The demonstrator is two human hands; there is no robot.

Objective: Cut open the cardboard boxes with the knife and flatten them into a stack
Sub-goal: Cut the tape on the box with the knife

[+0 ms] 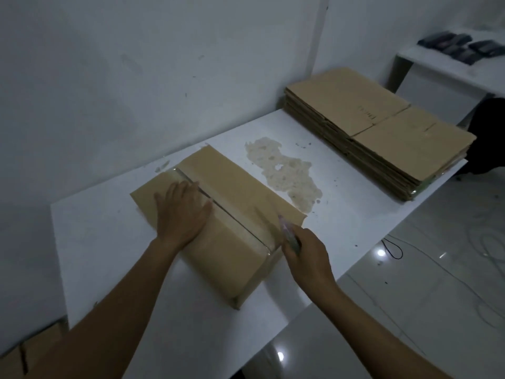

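A brown cardboard box [235, 187] lies on the white table [109, 242], its top seam covered with clear tape. My left hand [181, 212] presses flat on the left top flap, fingers straight. My right hand [308, 253] grips a knife [287, 231] at the box's near right edge; the knife is blurred and its tip points at the taped seam's near end. A stack of flattened boxes [382, 127] sits at the table's far right end.
A large rough stain [284, 170] marks the table between the box and the stack. The wall runs close behind the table. Another white table with several dark objects [459, 49] stands at the far right. Cables [393, 250] lie on the glossy floor. More cardboard [16, 359] shows at bottom left.
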